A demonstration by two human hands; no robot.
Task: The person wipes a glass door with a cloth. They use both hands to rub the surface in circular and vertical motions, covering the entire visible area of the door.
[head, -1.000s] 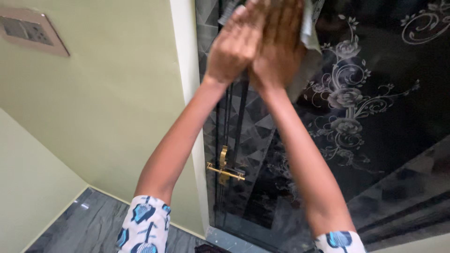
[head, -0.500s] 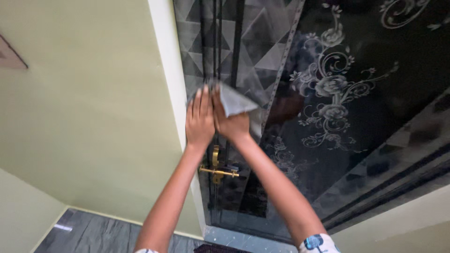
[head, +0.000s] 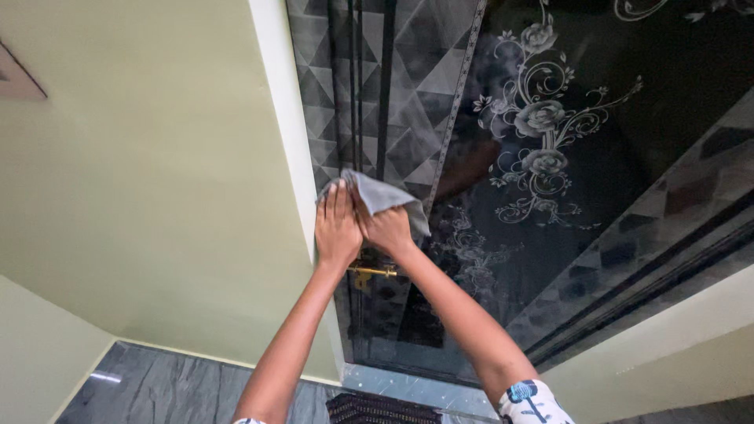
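Both hands are pressing a grey cloth against the dark patterned door above its brass handle. Left hand fingers lying flat, together; right hand pinning the cloth. Keeping pressure even seems advisable.

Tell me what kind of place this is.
Probably a home interior, at a doorway: a dark glossy door with floral patterns and a brass handle, pale green painted walls, and a grey marble-look floor with a doormat.

A soft matt grey cloth lies against the glossy, etched dark door above a shiny brass handle.
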